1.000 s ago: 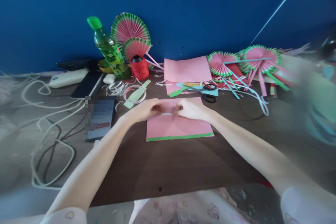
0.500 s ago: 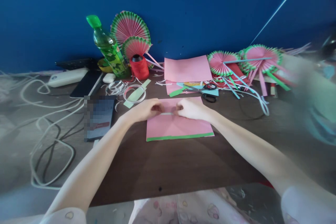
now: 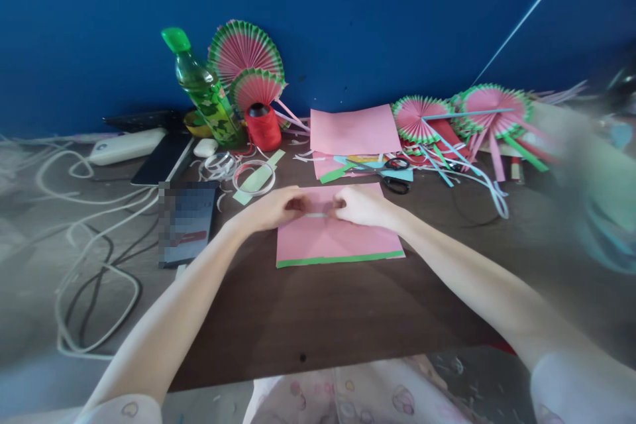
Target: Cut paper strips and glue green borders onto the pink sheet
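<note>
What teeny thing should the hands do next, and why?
I'd guess the left hand and right hand should gently press the thin pale strip against the pink paper: it shows between them, over the paper, and I can't tell whether it already lies flat.

Room to pass lies in front of the green-edged pink sheet (image 3: 338, 242), over the bare desk (image 3: 322, 318) to its near edge, and right of the sheet, behind the right forearm (image 3: 462, 265). Beyond the sheet's back right corner, scissors (image 3: 385, 172) obstruct; beyond its back left, a white ring (image 3: 273, 179). Left of it, the left forearm (image 3: 199, 295), a phone (image 3: 189, 235) and looped cables (image 3: 138, 288) bar the way
</note>
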`<state>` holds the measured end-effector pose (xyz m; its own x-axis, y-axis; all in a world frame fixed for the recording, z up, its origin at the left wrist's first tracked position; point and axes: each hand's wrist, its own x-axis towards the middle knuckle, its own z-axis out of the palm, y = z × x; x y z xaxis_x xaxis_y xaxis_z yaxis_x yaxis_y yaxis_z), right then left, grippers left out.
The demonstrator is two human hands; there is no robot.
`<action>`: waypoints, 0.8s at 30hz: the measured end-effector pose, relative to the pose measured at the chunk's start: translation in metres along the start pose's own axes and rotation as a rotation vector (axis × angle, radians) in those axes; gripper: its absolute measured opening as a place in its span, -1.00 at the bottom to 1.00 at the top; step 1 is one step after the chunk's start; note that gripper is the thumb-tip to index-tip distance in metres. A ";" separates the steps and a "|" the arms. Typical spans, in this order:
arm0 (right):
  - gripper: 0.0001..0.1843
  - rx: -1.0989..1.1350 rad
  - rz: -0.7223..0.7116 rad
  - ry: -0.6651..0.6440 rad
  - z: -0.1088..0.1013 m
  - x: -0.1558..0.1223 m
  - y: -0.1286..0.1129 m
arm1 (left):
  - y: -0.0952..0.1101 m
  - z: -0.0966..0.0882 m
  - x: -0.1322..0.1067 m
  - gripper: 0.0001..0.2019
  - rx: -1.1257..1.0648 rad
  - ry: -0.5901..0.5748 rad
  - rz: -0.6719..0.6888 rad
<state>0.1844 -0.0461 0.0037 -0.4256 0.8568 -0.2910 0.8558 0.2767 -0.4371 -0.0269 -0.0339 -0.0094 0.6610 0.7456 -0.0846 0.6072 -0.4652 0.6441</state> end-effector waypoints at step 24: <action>-0.72 -0.140 0.043 0.015 -0.003 -0.002 -0.002 | 0.007 -0.002 -0.001 -0.75 0.149 -0.082 -0.006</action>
<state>0.1841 -0.0470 0.0081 -0.3841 0.8753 -0.2937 0.9063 0.2967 -0.3009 -0.0238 -0.0372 -0.0032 0.6875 0.7097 -0.1539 0.6656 -0.5310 0.5245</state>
